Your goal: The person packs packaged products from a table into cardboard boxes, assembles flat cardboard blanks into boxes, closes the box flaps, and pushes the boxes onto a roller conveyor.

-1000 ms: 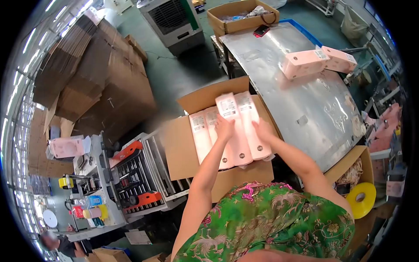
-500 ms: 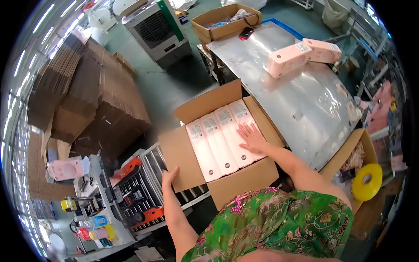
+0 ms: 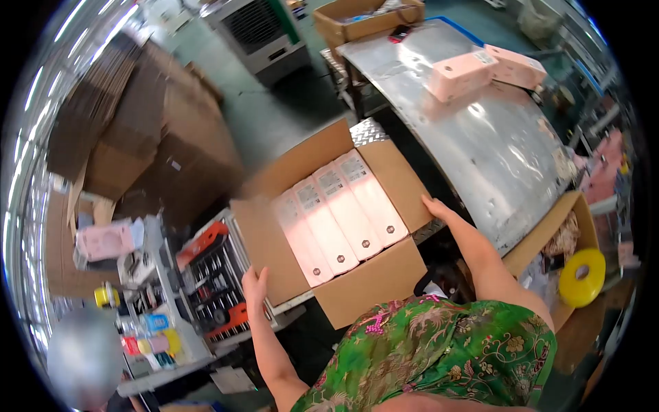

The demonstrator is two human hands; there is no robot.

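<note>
An open cardboard box (image 3: 371, 283) stands in the middle, its flaps folded outward. Inside, several long pink packages (image 3: 341, 214) lie side by side with printed labels at the far end. My left hand (image 3: 255, 285) is at the outer edge of the left flap, thumb and fingers apart. At the right, my right hand (image 3: 437, 208) grips the outer edge of the right flap, some of its fingers hidden.
Two pink packages (image 3: 463, 74) lie on the metal table (image 3: 494, 165) at the right. Flattened cartons (image 3: 137, 123) are stacked left, near a roller conveyor (image 3: 209, 281). A yellow tape roll (image 3: 582, 277) is at lower right; a person (image 3: 86, 357) appears at lower left.
My right hand has left the packages and taken the right flap. The box has turned slightly and moved away from the metal table. A person has come closer at lower left.
</note>
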